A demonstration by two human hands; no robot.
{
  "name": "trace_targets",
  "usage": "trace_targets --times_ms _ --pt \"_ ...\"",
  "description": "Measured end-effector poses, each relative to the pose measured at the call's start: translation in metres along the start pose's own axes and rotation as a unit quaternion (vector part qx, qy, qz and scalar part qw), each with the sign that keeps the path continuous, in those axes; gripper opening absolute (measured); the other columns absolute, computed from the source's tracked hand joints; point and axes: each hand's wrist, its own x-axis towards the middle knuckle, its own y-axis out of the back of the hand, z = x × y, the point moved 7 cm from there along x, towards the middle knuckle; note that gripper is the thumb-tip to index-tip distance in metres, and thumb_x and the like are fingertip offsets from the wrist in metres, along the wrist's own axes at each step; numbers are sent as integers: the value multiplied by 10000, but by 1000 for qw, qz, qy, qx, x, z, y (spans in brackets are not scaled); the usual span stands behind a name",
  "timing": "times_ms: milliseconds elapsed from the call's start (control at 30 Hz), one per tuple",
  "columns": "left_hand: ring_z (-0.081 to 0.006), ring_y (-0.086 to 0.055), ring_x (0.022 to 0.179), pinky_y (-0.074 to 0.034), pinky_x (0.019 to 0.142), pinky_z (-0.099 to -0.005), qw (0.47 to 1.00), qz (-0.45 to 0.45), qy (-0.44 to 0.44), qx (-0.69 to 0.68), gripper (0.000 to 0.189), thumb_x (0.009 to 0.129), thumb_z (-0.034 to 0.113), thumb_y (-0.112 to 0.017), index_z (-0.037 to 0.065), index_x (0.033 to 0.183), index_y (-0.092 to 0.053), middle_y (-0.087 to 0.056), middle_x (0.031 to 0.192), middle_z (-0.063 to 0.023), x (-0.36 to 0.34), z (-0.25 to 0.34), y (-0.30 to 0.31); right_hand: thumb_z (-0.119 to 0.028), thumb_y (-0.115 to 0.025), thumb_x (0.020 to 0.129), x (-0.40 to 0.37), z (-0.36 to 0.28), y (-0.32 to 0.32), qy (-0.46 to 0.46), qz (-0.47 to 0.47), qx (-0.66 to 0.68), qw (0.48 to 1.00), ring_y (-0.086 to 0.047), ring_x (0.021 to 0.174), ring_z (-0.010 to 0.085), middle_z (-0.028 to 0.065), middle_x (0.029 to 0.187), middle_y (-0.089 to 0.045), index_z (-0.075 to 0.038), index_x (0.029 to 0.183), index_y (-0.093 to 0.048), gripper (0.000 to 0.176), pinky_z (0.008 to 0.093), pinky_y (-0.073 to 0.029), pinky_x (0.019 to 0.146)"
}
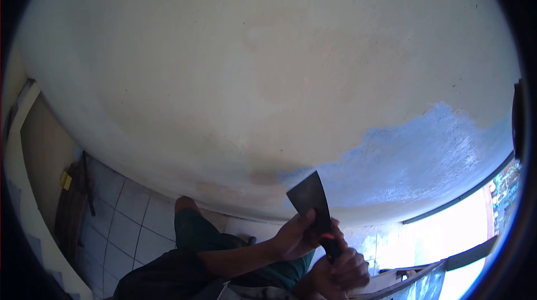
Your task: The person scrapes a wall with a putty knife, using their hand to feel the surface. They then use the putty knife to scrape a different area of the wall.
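two hands hold one paint scraper (309, 198). the left hand (299, 235) is closed around the base of the blade, thumb across its face. the right hand (342, 269), just below and to the right of the left, is closed around the dark handle. the blade edge sits above both hands, at the wall (251, 76) and at the left margin of the blue paint patch (419, 160); contact cannot be confirmed.

recommended procedure, as judged:
- keep the blade at a low angle to the wall.
- drive from the right hand and press with the left.
- work rightward from the paint margin in short, overlapping strokes.
- avoid a steep angle, which would likely gouge the wall.
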Motion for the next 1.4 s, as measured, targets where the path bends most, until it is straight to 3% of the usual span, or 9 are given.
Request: trace_targets --times_ms 133,233,433,633,767,900,1067,1133,1400 --pt "-314 -601 1022 -413 938 -443 999 -6 -28 34 519 952 478 -397 29 1140 -575 -648 1028 -152 4 15 7 -567 -549 816 1 13 10 -74 10 -26 997 -446 649 162 18 670 -430 -137 629 -411 489 320 -346 590" --pt "-311 -599 1026 -412 936 -445 1000 0 -12 7 524 954 481 -388 30 1138 -579 -652 1021 -142 0 7 2 -567 -557 813 -2 2 3 8 -32 -5 999 -441 626 155 6 648 -424 -140 618 -405 493 314 -342 575" --pt "-380 -579 1024 -391 935 -473 1000 -12 4 -1 548 977 481 -295 52 1171 -576 -657 1037 -148 -1 -2 -1 -486 -547 806 -9 -9 19 -32 91 -104 990 -314 460 86 -23 472 -263 -156 551 -270 500 236 -319 495" --pt "-377 -566 1040 -397 932 -462 1000 -11 1 26 528 978 465 -317 49 1173 -576 -648 1051 -149 1 -1 -6 -552 -570 804 -5 -10 13 -12 34 -15 999 -435 603 135 -23 599 -407 -151 584 -390 491 303 -357 569" --pt "-372 -562 1025 -383 943 -468 998 -28 -21 46 525 973 471 -326 57 1177 -576 -643 1060 -149 3 10 8 -392 -593 809 18 7 -25 -1 -15 -38 999 -452 574 122 -14 574 -427 -146 574 -398 392 263 -341 489" --pt "-338 -582 1032 -401 943 -448 999 -5 -36 9 515 962 466 -372 30 1167 -555 -645 1042 -156 3 12 5 -531 -513 819 3 5 17 -42 89 -11 995 -317 454 113 -12 473 -293 -141 556 -323 508 260 -336 521" --pt "-320 -594 1036 -411 941 -438 1000 -5 -24 -3 512 955 466 -398 18 1154 -547 -646 1036 -156 3 7 0 -479 -545 825 1 -3 16 -42 95 -62 993 -331 461 114 -28 469 -297 -151 549 -332 479 270 -351 538" --pt "-319 -594 1036 -411 942 -438 998 -33 -16 -45 515 952 470 -400 19 1154 -547 -644 1047 -157 5 -1 0 -455 -575 821 3 4 2 39 -27 -56 997 -353 468 102 -35 464 -305 -155 534 -321 487 266 -361 542" --pt "-341 -560 1026 -380 943 -468 998 -5 -44 50 533 974 476 -310 61 1180 -573 -647 1070 -126 0 7 3 -595 -541 795 10 9 9 -59 73 -17 995 -340 452 94 -25 456 -314 -161 529 -304 561 228 -320 501"
